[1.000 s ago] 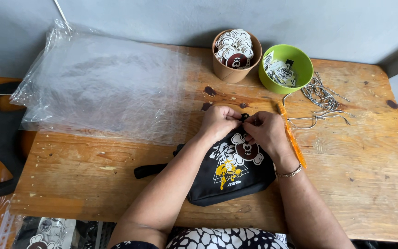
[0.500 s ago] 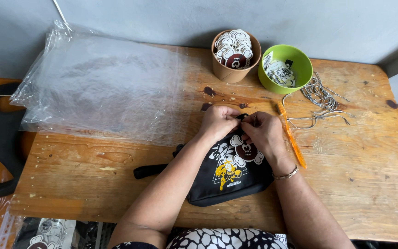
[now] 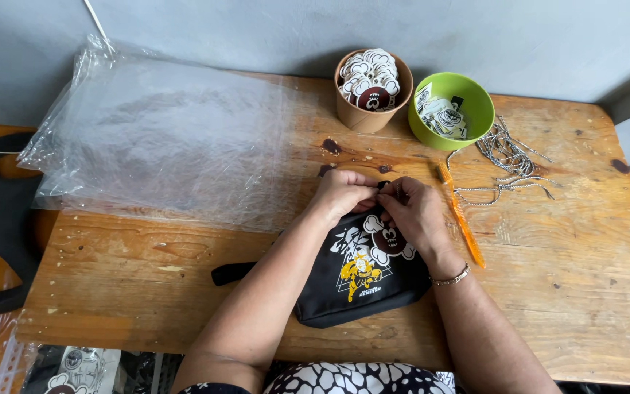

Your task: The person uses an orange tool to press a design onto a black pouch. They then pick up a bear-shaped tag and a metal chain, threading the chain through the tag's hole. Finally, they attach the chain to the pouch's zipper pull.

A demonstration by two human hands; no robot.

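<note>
Hands, left hand (image 3: 342, 193) and right hand (image 3: 415, 211), pinch the black pouch (image 3: 362, 281) top edge.

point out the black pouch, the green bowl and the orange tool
black pouch (image 3: 344, 295): head view, plain black lower front.
green bowl (image 3: 475, 102): head view, inner right wall.
orange tool (image 3: 467, 232): head view, middle of its length.

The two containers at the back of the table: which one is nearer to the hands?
The brown paper cup filled with round tags stands nearer to the hands; the green bowl sits further right, beside the orange tool.
</note>
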